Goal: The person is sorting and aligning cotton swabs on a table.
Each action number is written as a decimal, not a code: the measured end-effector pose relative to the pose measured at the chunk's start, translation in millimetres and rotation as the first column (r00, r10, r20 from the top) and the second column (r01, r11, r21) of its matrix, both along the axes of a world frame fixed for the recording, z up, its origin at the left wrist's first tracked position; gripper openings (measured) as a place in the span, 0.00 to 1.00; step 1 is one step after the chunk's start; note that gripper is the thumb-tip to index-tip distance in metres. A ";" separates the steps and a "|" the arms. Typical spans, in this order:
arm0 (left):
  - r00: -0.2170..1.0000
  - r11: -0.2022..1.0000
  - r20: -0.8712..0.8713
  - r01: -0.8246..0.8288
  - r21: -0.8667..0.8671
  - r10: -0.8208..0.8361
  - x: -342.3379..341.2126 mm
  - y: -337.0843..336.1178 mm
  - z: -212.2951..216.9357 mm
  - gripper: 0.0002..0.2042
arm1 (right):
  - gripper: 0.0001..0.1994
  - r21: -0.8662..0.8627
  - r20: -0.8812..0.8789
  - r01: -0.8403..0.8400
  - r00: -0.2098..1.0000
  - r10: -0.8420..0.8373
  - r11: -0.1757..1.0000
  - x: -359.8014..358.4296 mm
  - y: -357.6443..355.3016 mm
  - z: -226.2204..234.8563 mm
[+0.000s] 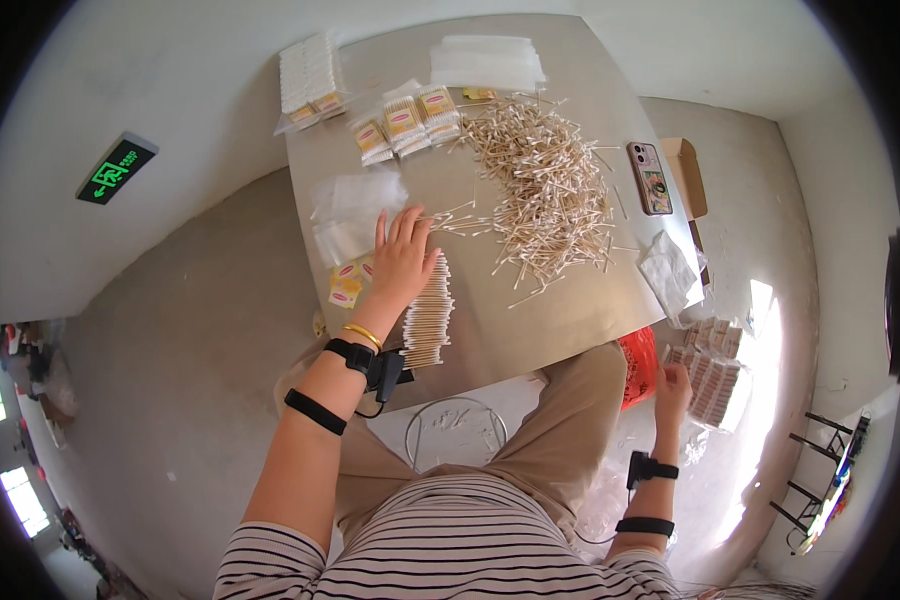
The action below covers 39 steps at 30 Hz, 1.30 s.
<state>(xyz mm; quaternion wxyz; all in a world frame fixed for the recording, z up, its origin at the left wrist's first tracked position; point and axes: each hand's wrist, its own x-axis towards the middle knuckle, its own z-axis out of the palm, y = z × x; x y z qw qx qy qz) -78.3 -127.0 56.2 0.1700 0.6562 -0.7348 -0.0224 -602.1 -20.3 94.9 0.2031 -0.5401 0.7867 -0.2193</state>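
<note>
My left hand (403,262) lies over the table with its fingers stretched out and slightly apart. It touches the far end of a neat row of cotton swabs (428,318) laid side by side. A few loose swabs (460,219) lie just past its fingertips, near a large heap of cotton swabs (550,190). Down beyond the table's front right edge is my right hand (674,390), its fingers curled together beside a red plastic bag (638,368). What those fingers hold, if anything, is too small to tell.
Clear plastic bags (355,212) and yellow cards (346,285) lie left of my left hand. Filled swab packs (404,122) stand farther back, near a bagged stack (310,78). A phone (650,178) rests at the right edge. Bundled packs (710,375) sit on the floor.
</note>
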 end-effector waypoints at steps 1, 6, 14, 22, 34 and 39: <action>0.999 0.999 -0.033 0.032 0.003 -0.032 0.0 -0.9 2.9 0.21 | 0.06 0.000 0.003 0.005 1.000 -0.005 1.000 -14.6 14.0 -1.6; 0.999 0.992 -0.044 0.026 -0.121 -0.031 -5.8 -20.1 -0.4 0.08 | 0.06 -0.130 -0.167 -0.017 0.986 -0.005 0.991 -24.1 30.1 -7.6; 0.999 0.997 -0.024 -0.031 0.067 0.032 3.4 -33.9 4.7 0.02 | 0.04 -0.216 -0.032 -0.201 0.980 0.199 0.956 76.2 -14.4 12.8; 0.703 0.908 -0.708 0.335 0.250 -0.065 -52.5 22.7 76.8 0.05 | 0.06 -0.134 0.488 -0.333 0.798 0.355 0.933 219.8 -42.4 34.6; 0.903 0.995 -0.426 0.082 0.048 -0.054 -31.0 34.0 30.9 0.18 | 0.09 -0.103 0.292 0.001 0.956 0.029 0.995 6.3 15.9 -29.7; 0.997 0.998 -0.072 -0.034 0.061 0.038 -6.9 3.2 -3.0 0.35 | 0.16 -0.177 -0.426 -0.051 0.904 -0.030 0.983 -3.8 13.9 -10.2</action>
